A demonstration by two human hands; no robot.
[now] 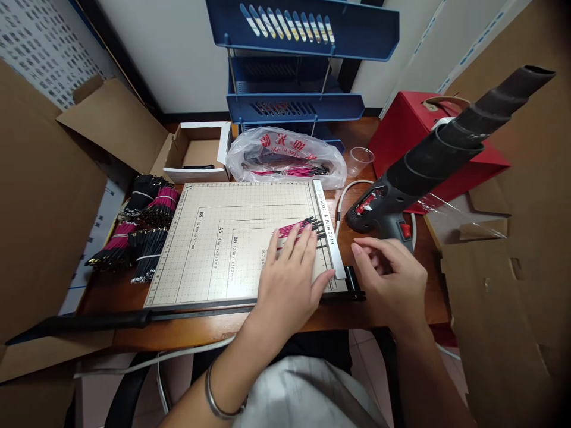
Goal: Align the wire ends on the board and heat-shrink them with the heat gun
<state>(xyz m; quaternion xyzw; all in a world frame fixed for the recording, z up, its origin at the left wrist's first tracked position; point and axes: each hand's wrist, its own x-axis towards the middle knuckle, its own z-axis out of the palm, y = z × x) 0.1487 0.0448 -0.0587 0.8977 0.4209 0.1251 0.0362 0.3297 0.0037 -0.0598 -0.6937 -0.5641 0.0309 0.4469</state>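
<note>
My left hand (289, 279) lies palm down on a paper cutter (214, 249), fingers stretched out over several short pink and black wires (317, 225). Part of those wires is hidden beneath the fingers. Right of the cutter, my right hand (395, 282) hovers with curled fingers, thumb and forefinger brought together. Whatever they may pinch is too small to make out. Close behind this hand stands a black hot-air gun (428, 157), its nozzle tilted up and to the right. The cutter's long blade arm (200, 312) is down along the near edge.
Tied bundles of pink wires (118, 238) and black wires (149, 249) lie left of the cutter. Behind it sit an open small box (196, 173), a plastic bag (285, 148) with wires, a clear cup (359, 159) and blue trays (294, 107). A red box (401, 125) stands at right.
</note>
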